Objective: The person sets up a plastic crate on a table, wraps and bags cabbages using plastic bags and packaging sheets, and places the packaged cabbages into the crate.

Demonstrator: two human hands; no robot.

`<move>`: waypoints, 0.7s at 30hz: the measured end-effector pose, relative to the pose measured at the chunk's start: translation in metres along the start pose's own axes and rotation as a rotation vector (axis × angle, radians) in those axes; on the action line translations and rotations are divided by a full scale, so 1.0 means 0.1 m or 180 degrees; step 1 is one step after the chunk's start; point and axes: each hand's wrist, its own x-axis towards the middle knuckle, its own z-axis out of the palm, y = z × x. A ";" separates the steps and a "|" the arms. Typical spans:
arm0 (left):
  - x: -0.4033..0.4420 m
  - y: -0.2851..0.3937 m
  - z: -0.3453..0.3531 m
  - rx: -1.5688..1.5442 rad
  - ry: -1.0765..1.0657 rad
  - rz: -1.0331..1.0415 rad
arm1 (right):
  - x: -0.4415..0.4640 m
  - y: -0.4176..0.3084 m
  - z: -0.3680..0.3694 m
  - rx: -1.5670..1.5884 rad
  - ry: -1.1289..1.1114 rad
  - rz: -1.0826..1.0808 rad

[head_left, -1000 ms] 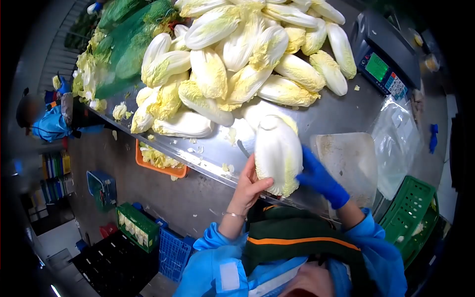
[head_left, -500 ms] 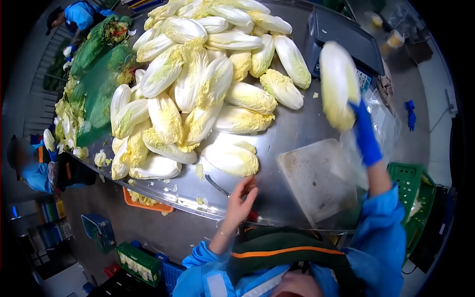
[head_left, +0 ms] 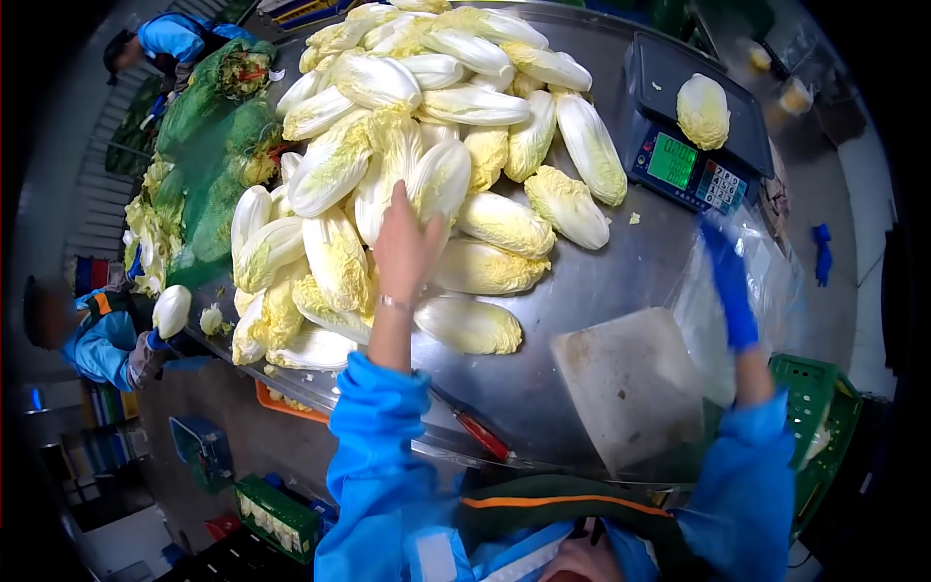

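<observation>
My bare left hand reaches over a pile of napa cabbages, its fingers stretched out onto a cabbage in the middle. The fingers are apart and do not wrap around it. My right hand, in a blue glove, is stretched out with nothing visible in it, above clear plastic bags. Just beyond it stands a digital scale with a lit green display. A single napa cabbage lies on its platform. A knife with a red handle rests near the table's front edge.
A pale cutting board lies on the metal table. Green net sacks and loose leaves line the left edge. Two co-workers in blue stand at the left; one holds a cabbage. A green crate stands at the right.
The cabbage in my right hand has been put on the scale and let go; that hand has drawn back. My left hand has moved from the table's front edge up to the pile.
</observation>
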 end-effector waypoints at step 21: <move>-2.12 0.97 -0.47 -0.4250 -0.1974 -0.0862 | -1.44 -2.37 1.04 0.5142 -0.0682 0.1946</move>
